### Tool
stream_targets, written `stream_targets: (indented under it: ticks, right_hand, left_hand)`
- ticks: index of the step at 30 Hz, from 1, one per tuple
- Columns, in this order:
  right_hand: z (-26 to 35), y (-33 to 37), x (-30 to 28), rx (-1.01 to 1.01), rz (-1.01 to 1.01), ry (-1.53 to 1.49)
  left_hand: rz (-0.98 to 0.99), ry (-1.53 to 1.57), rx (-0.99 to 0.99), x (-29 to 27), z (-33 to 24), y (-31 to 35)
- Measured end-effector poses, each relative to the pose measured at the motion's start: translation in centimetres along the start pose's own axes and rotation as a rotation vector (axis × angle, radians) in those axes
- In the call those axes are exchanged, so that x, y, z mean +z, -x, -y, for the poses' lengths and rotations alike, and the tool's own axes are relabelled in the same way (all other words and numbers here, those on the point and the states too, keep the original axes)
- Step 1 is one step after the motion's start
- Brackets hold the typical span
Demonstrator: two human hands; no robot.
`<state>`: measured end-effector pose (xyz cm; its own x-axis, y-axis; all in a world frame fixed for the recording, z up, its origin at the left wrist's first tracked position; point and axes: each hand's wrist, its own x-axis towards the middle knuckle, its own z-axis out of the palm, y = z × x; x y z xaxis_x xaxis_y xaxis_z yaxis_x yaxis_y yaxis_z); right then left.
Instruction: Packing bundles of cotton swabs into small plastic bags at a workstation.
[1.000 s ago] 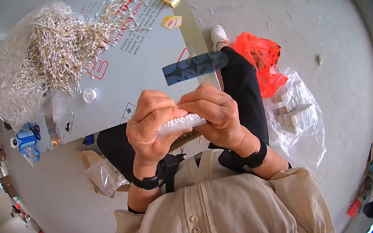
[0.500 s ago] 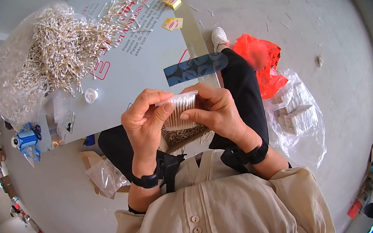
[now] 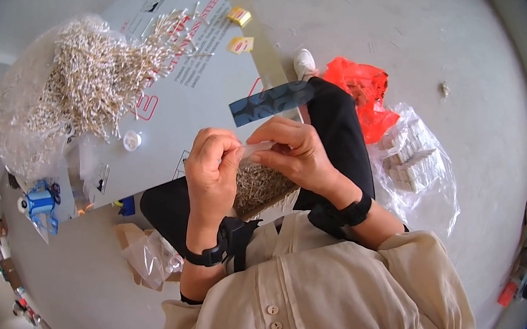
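My left hand (image 3: 213,164) and my right hand (image 3: 299,157) meet in front of me, each with thumb and fingers pinched on a small clear plastic packet (image 3: 254,150). Only a narrow part of the packet shows between the fingertips; cotton swabs in it were visible earlier. Below the hands, in my lap, an open cardboard box (image 3: 277,201) holds many loose cotton swabs (image 3: 259,187). To the left, a large heap of cotton swabs (image 3: 93,83) spills from a clear plastic bag (image 3: 16,130) onto the grey tabletop (image 3: 172,121).
On the table are a patterned dark-blue strip (image 3: 269,103), two small yellow packs, the nearer one (image 3: 240,44) flat, and a round white container (image 3: 132,141). A red bag (image 3: 356,83) and a clear bag of white packets (image 3: 412,158) lie on the floor at right.
The packet has tipped from showing its row of swabs to nearly edge-on between my fingers. Both hands stay close together, and the box beneath shows more. The view has shifted slightly.
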<state>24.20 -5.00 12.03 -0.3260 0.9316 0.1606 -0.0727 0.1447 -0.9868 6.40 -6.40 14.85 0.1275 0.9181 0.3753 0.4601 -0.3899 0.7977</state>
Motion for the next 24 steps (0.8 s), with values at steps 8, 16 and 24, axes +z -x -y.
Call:
stream_targets:
  ticks: [8,16,24]
  right_hand:
    - [-0.3,-0.2,1.3,-0.405,0.007,0.403]
    - [-1.1,0.5,-0.1,-0.396,0.002,0.579]
    - [-1.4,-0.3,-3.3,-0.302,-0.008,0.389]
  left_hand:
    - [0.07,-0.224,0.144,-0.4,0.0,1.2]
    - [0.254,-0.277,0.216,0.3,-1.8,-1.2]
    - [0.322,-0.244,0.185,2.1,-1.6,-3.6]
